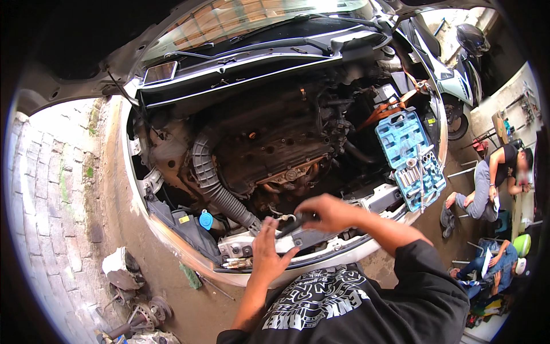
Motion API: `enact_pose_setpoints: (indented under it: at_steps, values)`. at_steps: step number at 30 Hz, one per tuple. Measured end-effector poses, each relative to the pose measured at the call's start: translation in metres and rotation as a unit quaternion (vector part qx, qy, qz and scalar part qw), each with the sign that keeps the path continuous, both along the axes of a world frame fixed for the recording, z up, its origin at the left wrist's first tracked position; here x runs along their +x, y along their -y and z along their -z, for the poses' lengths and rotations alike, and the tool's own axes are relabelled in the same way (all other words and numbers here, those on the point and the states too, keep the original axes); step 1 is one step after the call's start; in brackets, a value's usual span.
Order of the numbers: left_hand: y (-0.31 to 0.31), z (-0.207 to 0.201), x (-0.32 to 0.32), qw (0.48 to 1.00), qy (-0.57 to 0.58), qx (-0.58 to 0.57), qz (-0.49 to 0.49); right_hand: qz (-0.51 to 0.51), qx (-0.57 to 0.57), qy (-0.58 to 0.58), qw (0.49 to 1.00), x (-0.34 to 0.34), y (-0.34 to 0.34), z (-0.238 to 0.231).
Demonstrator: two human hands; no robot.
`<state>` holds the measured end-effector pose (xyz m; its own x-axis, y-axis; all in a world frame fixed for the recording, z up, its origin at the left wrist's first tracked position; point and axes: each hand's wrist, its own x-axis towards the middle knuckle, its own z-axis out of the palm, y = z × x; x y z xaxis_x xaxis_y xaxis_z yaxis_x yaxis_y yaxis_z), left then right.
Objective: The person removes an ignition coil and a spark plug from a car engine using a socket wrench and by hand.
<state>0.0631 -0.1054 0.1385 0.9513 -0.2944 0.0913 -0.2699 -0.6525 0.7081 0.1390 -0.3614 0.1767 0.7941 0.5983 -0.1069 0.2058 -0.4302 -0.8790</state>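
Observation:
My left hand (268, 252) is over the front crossmember (312, 241) of a car's engine bay, its fingers stretched out and its thumb apart. Just to its right, my right hand (327, 213) has its fingers curled round a dark elongated part (309, 217), whose exact kind I cannot make out. Beyond both hands sits the dark engine (275, 126). A ribbed grey air hose (211, 178) runs down its left side toward my left hand. Several small metal pieces (236, 263), resembling spark plugs, lie on the front edge left of my left wrist.
An open blue socket set case (401, 135) rests on the bay's right side, near an orange strap (382, 114). A blue cap (206, 219) stands at front left. Used car parts (143, 315) lie on the ground. Two people sit at far right, near a parked motorcycle (455, 80).

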Motion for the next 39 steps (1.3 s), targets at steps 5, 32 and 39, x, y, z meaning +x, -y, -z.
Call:
enact_pose_setpoints:
  at_steps: [5, 32, 39]
  values:
    - [-0.049, 0.026, 0.005, 0.987, -0.024, -0.067, -0.143, 0.188, -0.205, 0.203, 0.939, 0.109, 0.048, 0.009]
    - [-0.091, 0.039, 0.001, 0.973, -0.068, -0.060, -0.211, 0.022, -0.503, 0.214, 0.837, 0.235, 0.054, 0.087]
    - [-0.095, 0.047, -0.004, 0.971, -0.085, -0.056, -0.215, 0.046, -0.530, 0.223, 0.817, 0.235, 0.042, 0.094]
